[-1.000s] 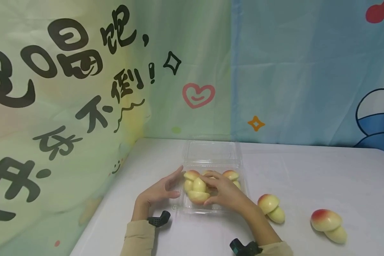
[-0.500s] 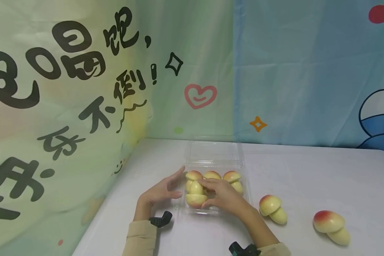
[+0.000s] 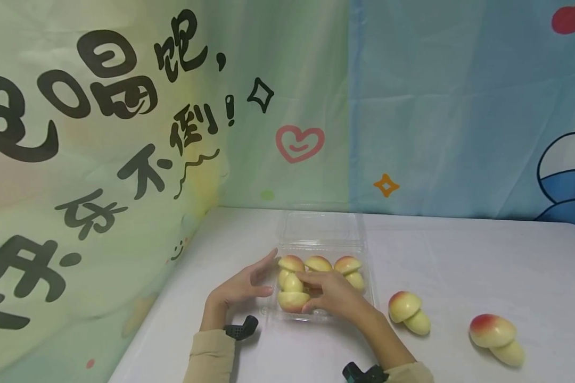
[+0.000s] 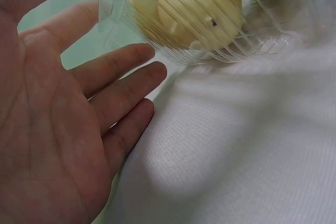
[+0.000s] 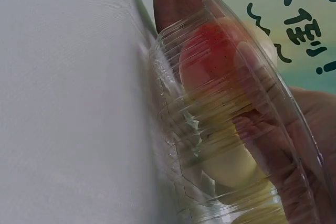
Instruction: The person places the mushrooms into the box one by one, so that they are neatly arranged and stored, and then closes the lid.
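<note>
Right hand point(image 3: 339, 292): thumb and fingers curled round one mushroom-shaped piece point(image 3: 293, 300), front left inside a clear hinged box point(image 3: 322, 246), lower centre of frame; piece lower, farther left than a second ago, apparently settling into place. Left hand point(image 3: 237, 285): fingers extended beside box. Backdrop point(image 3: 460, 80), upper left: black characters point(image 3: 145, 171), “不倒!” legible.
</note>
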A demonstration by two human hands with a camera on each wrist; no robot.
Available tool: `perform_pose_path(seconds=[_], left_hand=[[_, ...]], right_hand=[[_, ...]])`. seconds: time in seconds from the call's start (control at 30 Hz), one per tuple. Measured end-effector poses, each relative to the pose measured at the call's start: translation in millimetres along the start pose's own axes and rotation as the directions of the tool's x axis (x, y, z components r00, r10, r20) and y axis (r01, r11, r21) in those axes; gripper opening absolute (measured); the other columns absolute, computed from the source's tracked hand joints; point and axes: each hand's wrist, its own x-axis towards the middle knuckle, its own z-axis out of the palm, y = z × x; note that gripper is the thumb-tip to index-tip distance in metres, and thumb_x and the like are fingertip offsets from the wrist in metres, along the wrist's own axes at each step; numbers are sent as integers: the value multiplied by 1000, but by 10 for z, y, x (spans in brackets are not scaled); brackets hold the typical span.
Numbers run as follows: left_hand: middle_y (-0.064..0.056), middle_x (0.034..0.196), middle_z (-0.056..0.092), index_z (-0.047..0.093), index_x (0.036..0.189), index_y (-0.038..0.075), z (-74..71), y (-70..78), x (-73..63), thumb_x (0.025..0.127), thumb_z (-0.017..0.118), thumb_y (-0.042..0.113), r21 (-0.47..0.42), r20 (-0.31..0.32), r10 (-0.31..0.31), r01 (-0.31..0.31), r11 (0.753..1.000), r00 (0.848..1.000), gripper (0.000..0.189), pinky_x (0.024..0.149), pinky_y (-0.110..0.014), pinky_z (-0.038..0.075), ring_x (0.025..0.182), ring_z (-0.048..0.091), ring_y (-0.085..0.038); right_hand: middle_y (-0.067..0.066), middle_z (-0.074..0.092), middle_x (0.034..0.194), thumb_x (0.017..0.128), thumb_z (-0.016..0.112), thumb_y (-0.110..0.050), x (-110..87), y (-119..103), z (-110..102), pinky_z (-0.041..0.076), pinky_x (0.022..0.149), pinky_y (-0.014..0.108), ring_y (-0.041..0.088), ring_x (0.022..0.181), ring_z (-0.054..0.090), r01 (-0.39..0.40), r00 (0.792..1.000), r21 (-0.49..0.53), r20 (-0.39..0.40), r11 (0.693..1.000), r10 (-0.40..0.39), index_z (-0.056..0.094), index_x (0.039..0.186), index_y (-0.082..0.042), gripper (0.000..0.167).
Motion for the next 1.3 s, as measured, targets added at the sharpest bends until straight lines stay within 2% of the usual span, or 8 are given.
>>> perform_pose_path(seconds=[0.33, 0.77, 1.13, 1.3], left_hand=[[10, 159, 12, 15, 153, 27, -5, -3, 6, 82, 74, 28, 8, 3, 6, -6, 1000, 1000, 92, 120, -43, 12, 147, 9, -13], [10, 159, 13, 16, 153, 27, 1, 4, 9, 81, 74, 31, 20, -9, -14, 14, 1000, 1000, 93, 120, -43, 13, 148, 9, -13], [9, 159, 13, 16, 153, 27, 3, -6, 6, 82, 73, 27, 1, -7, -11, 11, 1000, 1000, 91, 120, -43, 13, 147, 9, -13], [11, 159, 14, 17, 152, 29, 1, -8, 8, 82, 73, 25, 20, -17, -15, 16, 1000, 1000, 90, 120, -43, 13, 147, 10, -13]], right_hand=[[10, 63, 125, 63, 81, -28, -1, 9, 22, 55, 84, 24, 17, 101, 68, -9, 999, -60, -35, 998, 7, 59, 128, -5, 72], [4, 70, 114, 64, 81, -29, 2, 18, 31, 56, 81, 23, 15, 99, 69, -23, 999, -94, -29, 995, 20, 60, 127, -7, 71], [2, 69, 115, 62, 82, -31, 5, 14, 47, 56, 80, 23, 12, 96, 69, -27, 999, -153, -41, 988, 21, 62, 126, -11, 71], [2, 70, 113, 60, 83, -30, 3, 7, 43, 56, 80, 24, 12, 96, 69, -45, 998, -162, -54, 986, 37, 63, 125, -12, 70]])
